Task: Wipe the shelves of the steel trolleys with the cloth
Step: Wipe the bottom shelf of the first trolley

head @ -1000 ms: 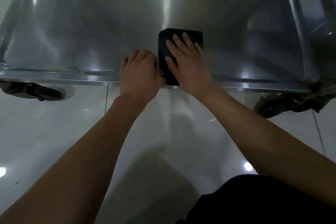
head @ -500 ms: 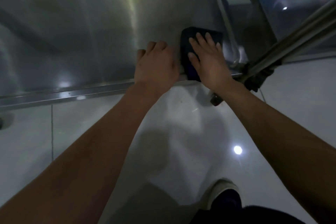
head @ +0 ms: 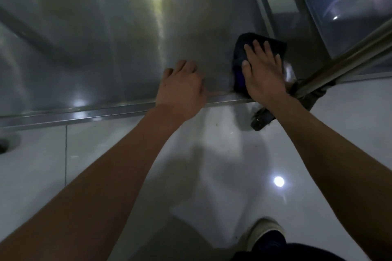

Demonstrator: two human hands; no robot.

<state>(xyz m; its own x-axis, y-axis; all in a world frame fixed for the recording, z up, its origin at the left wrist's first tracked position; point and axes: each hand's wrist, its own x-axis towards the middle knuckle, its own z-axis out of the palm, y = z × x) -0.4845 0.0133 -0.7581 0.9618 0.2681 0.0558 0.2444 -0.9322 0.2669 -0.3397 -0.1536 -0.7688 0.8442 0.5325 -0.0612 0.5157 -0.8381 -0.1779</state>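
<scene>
A dark folded cloth point(head: 257, 48) lies flat on the low steel shelf point(head: 106, 38) of a trolley, tucked into the shelf's near right corner, where the raised rim curves round to meet the right-hand edge. The right hand point(head: 262, 72) presses down on top of the cloth with its palm flat and its fingers spread wide, not curled around the fabric; the thumb points left along the cloth's near side, and the heel of the hand lies over the shelf's front rim. Part of the cloth shows beyond the fingertips and to the left of the thumb. The left hand point(head: 182, 89) rests on the same shelf just to the left of the cloth, apart from it, its fingers loosely bent with the tips on the bare steel and the wrist crossing the front rim; it holds nothing. Both forearms are bare and reach in from the bottom of the frame. The shelf's brushed surface carries bright reflections of overhead lights. At the right corner a steel upright post point(head: 350, 59) slants up and away, with a black caster wheel point(head: 262, 118) showing below the rim beside the right wrist. Behind the post stands the steel shelf of a 2nd trolley point(head: 343, 6). The glossy pale tiled floor point(head: 212, 165) fills the foreground, and 1 light-coloured shoe point(head: 263, 231) shows at the bottom edge below a dark trouser leg.
</scene>
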